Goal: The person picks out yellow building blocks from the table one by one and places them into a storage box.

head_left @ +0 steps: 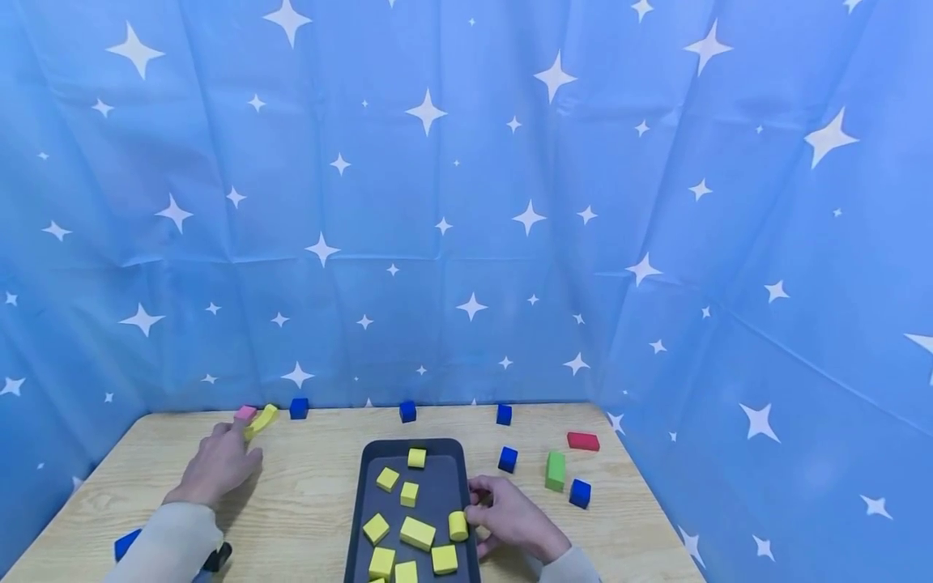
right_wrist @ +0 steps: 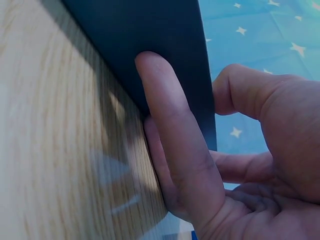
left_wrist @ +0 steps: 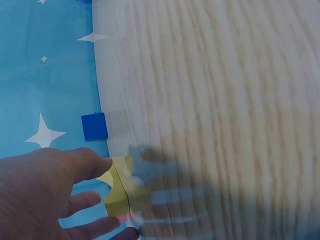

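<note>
At the back left of the table, my left hand (head_left: pixel 216 463) reaches with spread fingers toward a yellow arch-shaped block (head_left: pixel 264 421) and a pink block (head_left: pixel 245 413). In the left wrist view the thumb lies by one end of the yellow arch block (left_wrist: pixel 117 197); contact is hard to tell. My right hand (head_left: pixel 512 518) holds the right side of a dark tray (head_left: pixel 368 494). In the right wrist view, the thumb is at the rim and fingers lie against the outer wall of the tray (right_wrist: pixel 165 30). Several yellow blocks (head_left: pixel 417 533) and a yellow cylinder (head_left: pixel 457 526) are in the tray.
Blue cubes stand along the back edge, one (head_left: pixel 299 408) near the left hand. Right of the tray are a green block (head_left: pixel 555 471), a red block (head_left: pixel 583 441) and blue cubes (head_left: pixel 580 493). Another blue block (head_left: pixel 126 544) lies by the left sleeve. Starry curtains (head_left: pixel 437 202) surround the table.
</note>
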Tool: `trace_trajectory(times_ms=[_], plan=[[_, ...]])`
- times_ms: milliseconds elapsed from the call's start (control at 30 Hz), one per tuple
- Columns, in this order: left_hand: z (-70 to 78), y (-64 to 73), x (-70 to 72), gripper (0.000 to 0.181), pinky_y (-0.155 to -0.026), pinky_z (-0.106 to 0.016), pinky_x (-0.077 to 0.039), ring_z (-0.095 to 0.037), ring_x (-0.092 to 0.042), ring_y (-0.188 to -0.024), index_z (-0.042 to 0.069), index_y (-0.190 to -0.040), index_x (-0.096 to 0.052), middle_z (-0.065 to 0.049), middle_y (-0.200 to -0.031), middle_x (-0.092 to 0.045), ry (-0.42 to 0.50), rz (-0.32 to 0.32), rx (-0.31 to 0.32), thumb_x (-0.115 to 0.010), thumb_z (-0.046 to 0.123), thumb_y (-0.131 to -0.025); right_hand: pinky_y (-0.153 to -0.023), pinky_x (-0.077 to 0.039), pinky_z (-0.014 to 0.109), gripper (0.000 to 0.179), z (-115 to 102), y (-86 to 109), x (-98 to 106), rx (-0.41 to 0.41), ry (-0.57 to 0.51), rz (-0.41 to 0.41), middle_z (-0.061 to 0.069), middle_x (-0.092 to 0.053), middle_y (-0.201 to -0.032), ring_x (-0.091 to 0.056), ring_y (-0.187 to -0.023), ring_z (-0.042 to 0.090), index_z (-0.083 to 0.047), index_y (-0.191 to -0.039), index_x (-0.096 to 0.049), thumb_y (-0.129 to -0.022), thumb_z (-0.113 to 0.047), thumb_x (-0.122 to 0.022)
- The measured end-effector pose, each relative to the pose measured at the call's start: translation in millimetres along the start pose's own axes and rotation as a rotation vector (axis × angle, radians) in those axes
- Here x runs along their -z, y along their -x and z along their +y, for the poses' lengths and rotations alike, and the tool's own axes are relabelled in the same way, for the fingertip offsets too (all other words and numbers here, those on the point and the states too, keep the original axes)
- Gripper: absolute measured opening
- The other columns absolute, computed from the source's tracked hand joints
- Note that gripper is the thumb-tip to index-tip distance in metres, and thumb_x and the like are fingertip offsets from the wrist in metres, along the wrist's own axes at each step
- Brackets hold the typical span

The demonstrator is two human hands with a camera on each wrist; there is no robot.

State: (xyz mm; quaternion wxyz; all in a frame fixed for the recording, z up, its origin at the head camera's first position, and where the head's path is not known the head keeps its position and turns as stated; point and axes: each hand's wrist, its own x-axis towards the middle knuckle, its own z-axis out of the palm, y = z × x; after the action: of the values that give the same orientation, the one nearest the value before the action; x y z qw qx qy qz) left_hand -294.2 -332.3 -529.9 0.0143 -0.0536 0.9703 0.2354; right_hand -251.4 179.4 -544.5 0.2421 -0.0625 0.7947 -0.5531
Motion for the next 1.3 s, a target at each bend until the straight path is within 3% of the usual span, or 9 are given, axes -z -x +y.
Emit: trace_trajectory(times_ms=[200,367,567,867,1167,1300], plan=[[1.9,-2.1,-1.4,0.067,-0.103,-0.080,-0.060,-0.058,-0.065,-0.116,-0.019,-0.159,-0.050,-0.049,-0.140,-0.056,-0.011,0.018,-0.031,-0.067,0.017,-0.106,-0.070,-0.074,0.038,0.053,-1.4,1.0,1.5,0.001,-0.001,-0.007,0.014,-0.068,-0.123,-0.070,-0.105,0.024,0.000,-0.159,-0.065,-0.108,-0.007,-0.072],[5.1,-1.6,-0.8,0.056,-0.097,-0.070,-0.063,-0.042,-0.064,-0.101,-0.021,-0.150,-0.058,-0.042,-0.127,-0.063,0.005,0.036,-0.057,-0.068,0.011,-0.105,-0.071,-0.074,0.037,0.053,-2.1,2.8,1.8,0.005,-0.010,-0.013,0.014,-0.067,-0.123,-0.070,-0.105,0.024,0.002,-0.160,-0.064,-0.108,-0.007,-0.072],[9.1,0.8,0.5,0.039,-0.091,-0.062,-0.064,-0.039,-0.064,-0.096,-0.020,-0.134,-0.065,-0.036,-0.114,-0.067,0.015,0.058,-0.057,-0.072,0.005,-0.104,-0.072,-0.075,0.038,0.054,-2.8,2.2,2.0,0.005,-0.020,-0.019,0.015,-0.068,-0.124,-0.071,-0.106,0.024,0.002,-0.160,-0.063,-0.108,-0.008,-0.071],[10.0,2.0,-2.4,0.024,-0.091,-0.063,-0.065,-0.039,-0.067,-0.094,-0.012,-0.116,-0.066,-0.035,-0.110,-0.070,0.007,0.091,-0.039,-0.079,0.002,-0.102,-0.073,-0.075,0.040,0.056,-2.4,2.2,1.5,0.000,-0.033,-0.025,0.014,-0.067,-0.125,-0.071,-0.106,0.024,0.002,-0.162,-0.062,-0.108,-0.008,-0.071],[8.1,2.5,-5.6,0.046,-0.098,-0.068,-0.066,-0.047,-0.072,-0.104,-0.022,-0.136,-0.063,-0.046,-0.127,-0.070,0.015,0.109,-0.060,-0.078,-0.009,-0.095,-0.071,-0.075,0.039,0.054,-2.7,1.3,1.8,-0.002,-0.026,-0.019,0.014,-0.067,-0.122,-0.070,-0.105,0.025,0.001,-0.161,-0.063,-0.108,-0.007,-0.072],[9.2,3.3,-5.9,0.044,-0.099,-0.068,-0.066,-0.048,-0.073,-0.106,-0.025,-0.133,-0.067,-0.046,-0.127,-0.071,-0.002,0.109,-0.069,-0.078,-0.009,-0.094,-0.071,-0.075,0.039,0.054,-3.0,2.0,1.7,0.003,-0.024,-0.021,0.014,-0.068,-0.122,-0.071,-0.105,0.024,0.001,-0.161,-0.063,-0.108,-0.007,-0.072]])
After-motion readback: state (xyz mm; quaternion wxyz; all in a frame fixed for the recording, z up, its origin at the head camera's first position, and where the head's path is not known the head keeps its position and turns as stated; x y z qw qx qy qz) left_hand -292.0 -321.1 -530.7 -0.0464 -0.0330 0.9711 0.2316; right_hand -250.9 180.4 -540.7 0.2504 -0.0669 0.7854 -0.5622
